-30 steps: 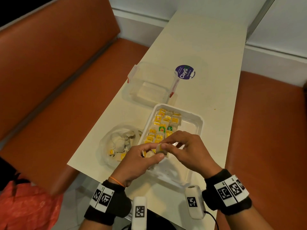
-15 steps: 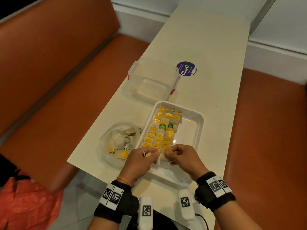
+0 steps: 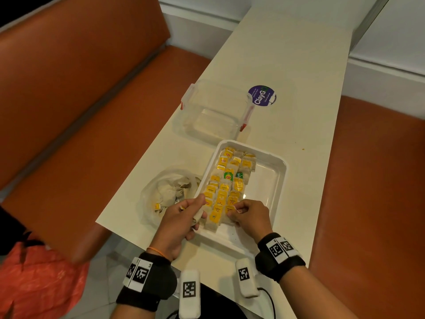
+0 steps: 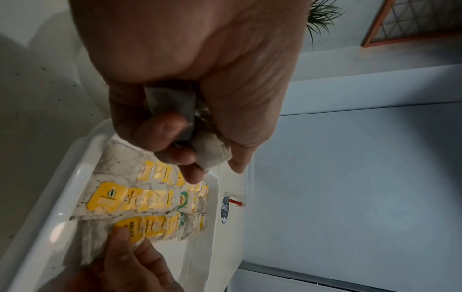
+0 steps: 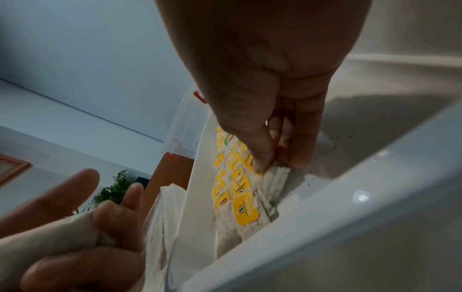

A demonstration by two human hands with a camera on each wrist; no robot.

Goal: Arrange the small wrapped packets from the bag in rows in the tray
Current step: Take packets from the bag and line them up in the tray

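Note:
A white tray holds three rows of wrapped packets with yellow tags along its left side. My left hand hovers over the tray's near left rim and grips a few spare packets in curled fingers. My right hand is at the near end of the right row. Its thumb and fingers pinch the last packet there, which lies on the tray floor. The clear bag with more packets lies left of the tray.
An open clear plastic box with red clips stands behind the tray, beside a purple round sticker. Orange bench seats flank the narrow table. The table's near edge is just below the tray.
Both hands came down from above the tray to its near end. The right hand now pinches a packet lying in the row; the left hand has drawn left with its spare packets.

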